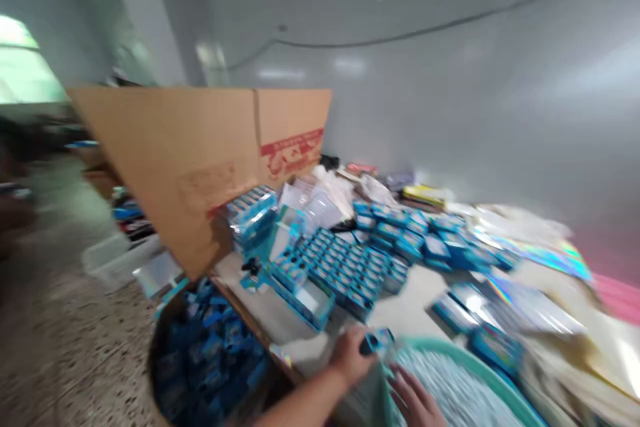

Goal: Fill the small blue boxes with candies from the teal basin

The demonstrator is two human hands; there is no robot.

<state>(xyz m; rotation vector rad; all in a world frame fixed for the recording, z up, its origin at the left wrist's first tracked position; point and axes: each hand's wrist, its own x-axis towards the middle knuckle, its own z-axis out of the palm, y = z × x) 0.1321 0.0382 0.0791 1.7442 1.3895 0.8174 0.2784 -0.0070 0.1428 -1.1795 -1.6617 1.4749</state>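
The picture is smeared by motion. My left hand (353, 355) is at the bottom middle, closed round a small blue packet with a dark item (376, 341), just at the rim of a green basin (450, 350). My right hand (415, 400) lies close beside it over the basin, fingers stretched toward the pale contents (453, 390) inside. Just beyond my hands, rows of small blue boxes (345, 263) lie packed on the table (405, 310).
A big open cardboard box flap (200, 153) stands at the left. Below it a brown carton (205, 353) holds several blue packets. More blue boxes (430, 237), clear bags (320, 203) and shiny holographic sheets (540, 253) cover the table toward the grey wall. Speckled floor lies left.
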